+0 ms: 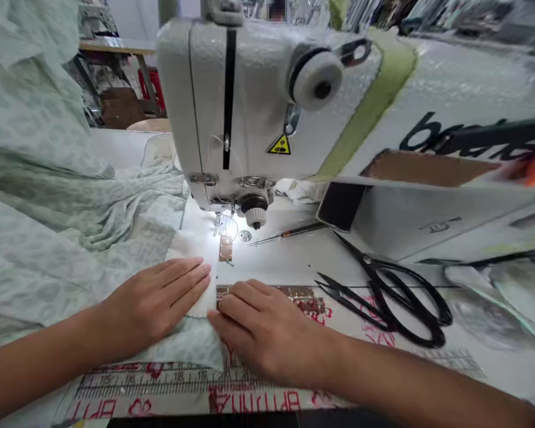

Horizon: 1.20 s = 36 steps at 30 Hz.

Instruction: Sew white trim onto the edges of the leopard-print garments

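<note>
A white industrial sewing machine [258, 101] stands over the table, its presser foot and needle [223, 223] lit by a small lamp. Pale green patterned fabric [62, 226] is bunched to the left and runs under the foot. My left hand [160, 303] lies flat on the fabric with fingers stretched toward the needle. My right hand [254, 327] rests beside it, fingers curled and pressing the fabric's right edge [211, 309] against the table.
Black scissors [383, 291] lie open on the table to the right. A thin seam tool [289, 233] lies near the needle plate. A printed ruler strip [173, 380] runs along the table's front edge. Cluttered shelves and a stool stand behind.
</note>
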{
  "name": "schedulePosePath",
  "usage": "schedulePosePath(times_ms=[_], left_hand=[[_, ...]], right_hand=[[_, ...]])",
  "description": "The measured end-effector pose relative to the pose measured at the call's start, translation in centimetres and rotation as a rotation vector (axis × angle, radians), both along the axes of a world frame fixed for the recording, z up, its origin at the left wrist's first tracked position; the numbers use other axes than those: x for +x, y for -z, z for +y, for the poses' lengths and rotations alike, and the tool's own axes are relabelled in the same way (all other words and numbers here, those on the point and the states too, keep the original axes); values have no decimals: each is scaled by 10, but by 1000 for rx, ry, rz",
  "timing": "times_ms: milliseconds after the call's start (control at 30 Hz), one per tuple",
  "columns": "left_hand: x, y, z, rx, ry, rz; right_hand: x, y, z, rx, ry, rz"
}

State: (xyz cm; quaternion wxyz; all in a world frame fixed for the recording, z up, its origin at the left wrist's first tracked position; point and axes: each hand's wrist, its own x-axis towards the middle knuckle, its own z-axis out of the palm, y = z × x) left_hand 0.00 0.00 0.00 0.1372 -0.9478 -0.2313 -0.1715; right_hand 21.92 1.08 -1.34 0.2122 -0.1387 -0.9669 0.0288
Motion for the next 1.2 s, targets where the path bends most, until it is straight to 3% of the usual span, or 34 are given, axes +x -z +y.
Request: schedulePosePath(times_ms=[133, 600, 867, 1200], left_hand=[[2, 2, -1, -21, -65, 36], [6, 3, 0, -19, -36, -40], [-5, 18, -2, -193, -47, -116], [2, 10, -14, -118, -103, -71]], right_hand=[[0, 0, 2, -9, -7, -18], [0, -3, 1, 20, 12, -23], [0, -6, 3, 27, -35, -7], [-2, -4, 3, 24, -49, 10]])
